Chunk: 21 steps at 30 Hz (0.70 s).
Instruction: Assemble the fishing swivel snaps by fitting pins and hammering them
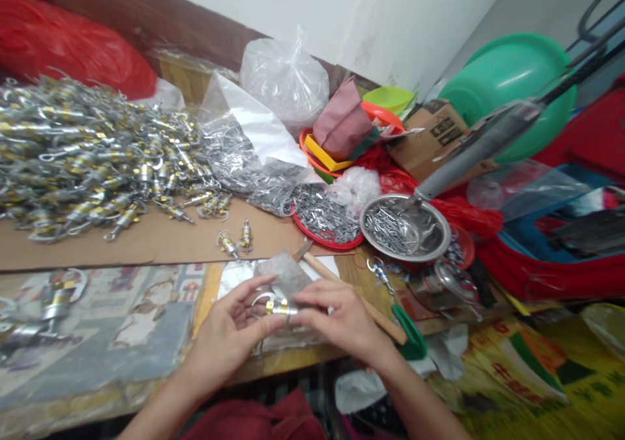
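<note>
Head view showed our left hand [232, 329] and right hand [342, 310] pinching 1 fitting [278, 307] with their fingertips, on the near side, by a grey block [288, 272]. Right lay a tool [385, 323]; far left, 2 spare fittings [245, 235] on cardboard [161, 245].

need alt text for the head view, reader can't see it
A person's left hand and right hand hold a small silver-and-gold metal fitting over a cluttered workbench. A large pile of similar fittings lies to the left; ahead and right, a steel bowl holds metal parts.
</note>
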Tool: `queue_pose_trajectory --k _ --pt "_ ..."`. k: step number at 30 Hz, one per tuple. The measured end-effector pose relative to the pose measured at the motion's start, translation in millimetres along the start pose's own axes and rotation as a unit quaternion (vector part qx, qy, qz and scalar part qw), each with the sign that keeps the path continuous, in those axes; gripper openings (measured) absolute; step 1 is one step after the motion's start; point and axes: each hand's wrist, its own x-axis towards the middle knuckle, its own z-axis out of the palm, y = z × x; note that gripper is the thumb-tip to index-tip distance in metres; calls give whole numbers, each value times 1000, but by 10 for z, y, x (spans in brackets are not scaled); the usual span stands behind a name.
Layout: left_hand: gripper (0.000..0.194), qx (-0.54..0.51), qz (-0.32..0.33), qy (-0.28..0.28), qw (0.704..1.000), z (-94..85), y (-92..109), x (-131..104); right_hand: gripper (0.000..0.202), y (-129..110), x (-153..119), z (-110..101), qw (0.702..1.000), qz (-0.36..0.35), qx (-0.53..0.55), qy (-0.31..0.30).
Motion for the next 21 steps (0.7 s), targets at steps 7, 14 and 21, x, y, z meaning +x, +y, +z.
queue_pose_trajectory --k 7,14,21 --pt "51 -37 -32 -63 997 -27 25 114 37 790 817 -313 965 108 -236 26" --pt "49 -62 -50 -55 995 -100 -18 199 29 979 1002 -294 968 81 -236 13" --pt "51 -88 -46 -40 994 -140 -71 249 15 500 496 -159 993 14 -116 36"
